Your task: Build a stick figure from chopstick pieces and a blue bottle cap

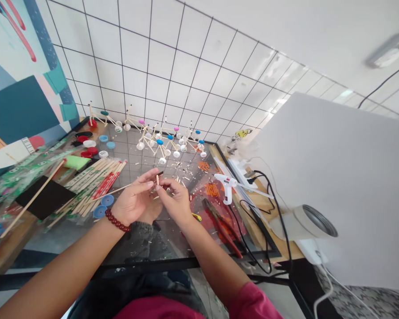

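Observation:
My left hand (134, 201), wearing a dark red bead bracelet, is closed, with a small black piece (160, 173) at its fingertips. My right hand (175, 201) pinches a short wooden stick piece (158, 180) right beside it; the fingertips nearly meet. A long thin stick (118, 191) runs leftward from by my left palm; whether it is held I cannot tell. Beyond my hands stand several small bicycle-like models of sticks and bottle caps, one with a blue cap (160, 142). Stick scraps (186, 168) litter the glass tabletop around them.
At right are a white glue gun (226, 186), red-handled pliers (224, 235), black cables and a white cylinder (306, 221). Wrapped chopsticks (96, 179), blue caps (103, 206) and a black sheet (43, 197) lie at left. A black wire grid (166, 57) covers the wall behind.

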Available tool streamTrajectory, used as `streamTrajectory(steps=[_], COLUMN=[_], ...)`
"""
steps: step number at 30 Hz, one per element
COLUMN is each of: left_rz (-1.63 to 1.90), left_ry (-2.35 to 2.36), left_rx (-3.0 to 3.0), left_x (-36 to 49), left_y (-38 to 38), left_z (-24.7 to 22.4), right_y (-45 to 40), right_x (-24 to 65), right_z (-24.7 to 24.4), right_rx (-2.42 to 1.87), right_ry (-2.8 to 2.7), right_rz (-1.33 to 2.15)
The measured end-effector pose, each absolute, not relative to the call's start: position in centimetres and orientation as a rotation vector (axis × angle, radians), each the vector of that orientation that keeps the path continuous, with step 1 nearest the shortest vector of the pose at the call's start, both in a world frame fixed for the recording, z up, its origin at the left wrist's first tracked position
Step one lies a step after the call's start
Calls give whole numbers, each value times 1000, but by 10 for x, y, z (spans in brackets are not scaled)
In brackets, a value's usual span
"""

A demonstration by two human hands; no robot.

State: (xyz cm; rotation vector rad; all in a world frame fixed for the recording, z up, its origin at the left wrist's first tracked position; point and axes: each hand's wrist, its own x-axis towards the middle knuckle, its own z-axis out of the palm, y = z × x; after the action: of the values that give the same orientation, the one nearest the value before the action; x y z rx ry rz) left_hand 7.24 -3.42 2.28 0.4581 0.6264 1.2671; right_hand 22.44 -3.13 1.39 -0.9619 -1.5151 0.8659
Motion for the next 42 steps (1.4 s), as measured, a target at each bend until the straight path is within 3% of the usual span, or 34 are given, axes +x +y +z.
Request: streamTrajectory(steps=[9, 42], left_rz=[1386, 1325], left_ry=[765, 801], left_rx=[558, 574], left_x=[68, 68], left_y=[-28, -28], left_z=[20, 23], right_y=[-34, -31], right_x=[229, 234], right_z=[11, 5], right_rx=[-990, -997], right_ry=[-1505, -1547], right_rz=[886, 973])
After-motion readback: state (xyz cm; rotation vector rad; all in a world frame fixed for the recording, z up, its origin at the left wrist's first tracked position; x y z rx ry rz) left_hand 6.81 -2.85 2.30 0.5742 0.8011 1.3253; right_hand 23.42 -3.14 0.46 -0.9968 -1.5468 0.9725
